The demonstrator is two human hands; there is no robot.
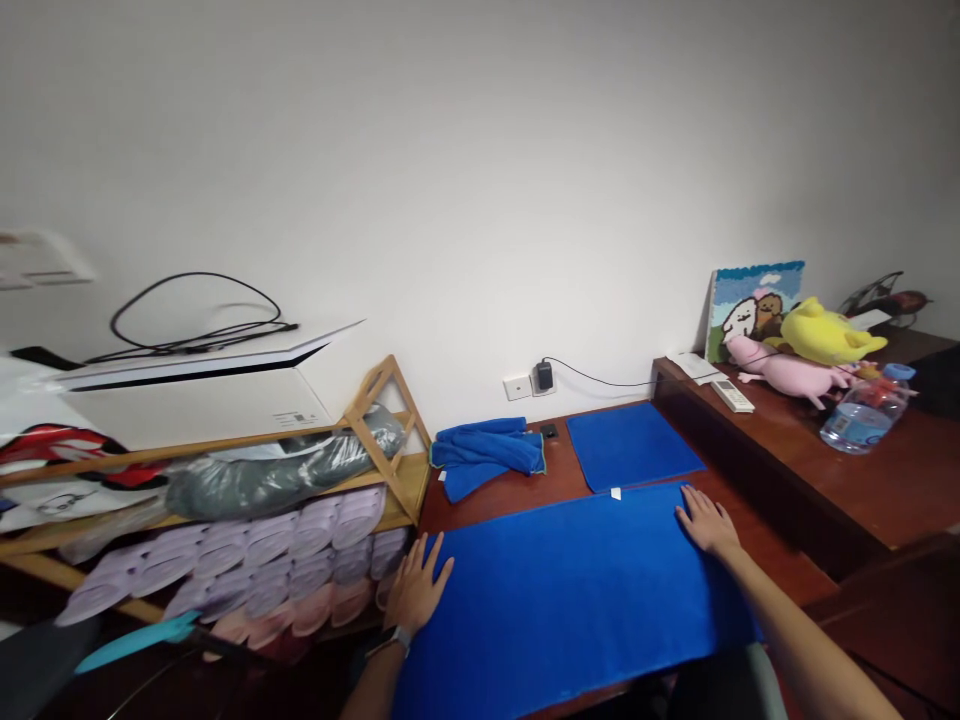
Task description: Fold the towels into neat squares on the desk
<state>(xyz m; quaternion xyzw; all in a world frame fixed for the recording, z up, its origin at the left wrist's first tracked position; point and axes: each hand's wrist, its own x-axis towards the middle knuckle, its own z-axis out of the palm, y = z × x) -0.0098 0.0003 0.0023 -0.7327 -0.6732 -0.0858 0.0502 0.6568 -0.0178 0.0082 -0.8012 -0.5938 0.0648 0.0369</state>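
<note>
A large blue cloth [562, 590] lies spread flat over the front of the brown desk [787, 560]. My left hand [417, 585], fingers apart, rests at the cloth's left edge. At its far right corner my right hand [706, 520] lies with spread fingers on the cloth. Neither hand grips anything. Behind the large cloth, a smaller blue cloth [630, 445] is laid flat, and a white tag [616, 493] shows between the two. Crumpled blue cloths [491, 450] are heaped at the back left of the desk.
Left stands a wooden rack [390, 460] with pale slippers [292, 545] and a white box [202, 400]. On the raised right surface are a water bottle [866, 415], plush toys [799, 375], a remote [733, 396] and a picture [757, 300]. A black charger [544, 375] is plugged into the wall.
</note>
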